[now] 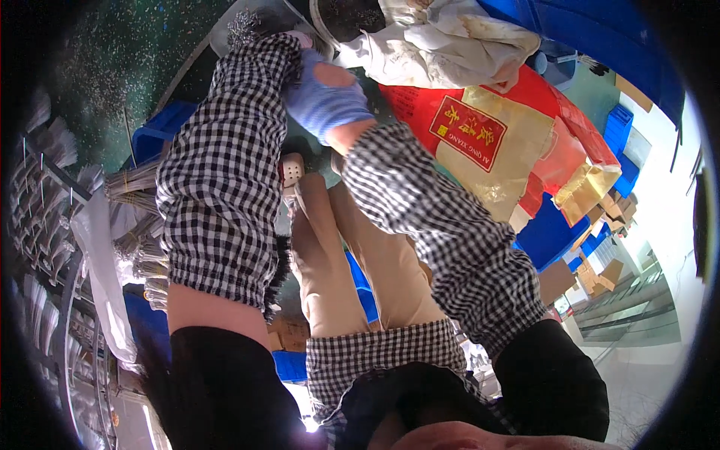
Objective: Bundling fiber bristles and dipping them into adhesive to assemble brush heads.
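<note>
Both my arms reach forward in black-and-white checked sleeve covers. My left hand (300,39) shows only as a small patch past its cuff, beside a translucent plastic container (219,36) with small grey bits in it. The sleeve hides its fingers. Close by on the right is my right hand (324,96), in a blue-and-white striped glove with skin showing through an opening. Its fingers point away from me and are largely out of sight, so I cannot see what either hand holds. A crumpled off-white cloth or sack (442,49) lies to the right of the glove.
A red-and-gold printed bag (480,135) lies right of my right forearm. Small pale bits are scattered over the dark green surface (97,82) at far left. Bundles of thin strands (135,184) and a metal rack (56,180) stand left; blue bins (551,232) and cardboard boxes (600,277) right.
</note>
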The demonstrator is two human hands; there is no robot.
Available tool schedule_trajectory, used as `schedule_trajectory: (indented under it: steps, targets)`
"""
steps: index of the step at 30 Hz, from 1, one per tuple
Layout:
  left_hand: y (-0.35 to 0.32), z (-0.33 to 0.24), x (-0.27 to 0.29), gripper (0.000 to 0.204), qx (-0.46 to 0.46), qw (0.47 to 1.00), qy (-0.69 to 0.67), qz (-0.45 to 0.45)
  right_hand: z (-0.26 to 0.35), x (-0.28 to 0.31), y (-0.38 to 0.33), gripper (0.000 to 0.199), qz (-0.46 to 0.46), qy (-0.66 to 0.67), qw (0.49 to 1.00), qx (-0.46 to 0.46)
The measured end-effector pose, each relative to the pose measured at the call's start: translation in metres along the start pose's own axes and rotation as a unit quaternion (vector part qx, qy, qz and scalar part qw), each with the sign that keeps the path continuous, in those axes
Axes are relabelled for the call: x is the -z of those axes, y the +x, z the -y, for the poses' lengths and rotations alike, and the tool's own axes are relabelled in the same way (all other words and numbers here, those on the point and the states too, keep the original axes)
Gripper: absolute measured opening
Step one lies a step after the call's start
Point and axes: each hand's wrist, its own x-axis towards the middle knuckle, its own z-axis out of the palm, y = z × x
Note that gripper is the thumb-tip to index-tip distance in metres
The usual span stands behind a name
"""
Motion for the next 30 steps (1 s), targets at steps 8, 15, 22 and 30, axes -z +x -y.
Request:
schedule_trajectory:
  steps: [8,15,22,30]
  targets:
    - [0.005,-0.001,0.025,0.044,0.058,0.988,-0.143,0.010,-0.012,-0.028,0.078,0.040,0.032,-0.140,0.989,0.045]
    - [-0.100,-0.054,0.014,0.069,0.066,0.983,-0.145,-0.096,-0.021,-0.045,0.092,0.033,-0.035,-0.117,0.991,0.059]
    - [-0.115,-0.099,0.018,0.068,0.228,0.953,-0.171,-0.100,-0.030,-0.039,0.089,0.033,-0.023,-0.096,0.994,0.044]
    - [-0.093,-0.078,0.018,0.083,0.170,0.965,-0.152,-0.131,-0.028,-0.048,0.111,0.033,-0.046,-0.093,0.994,0.041]
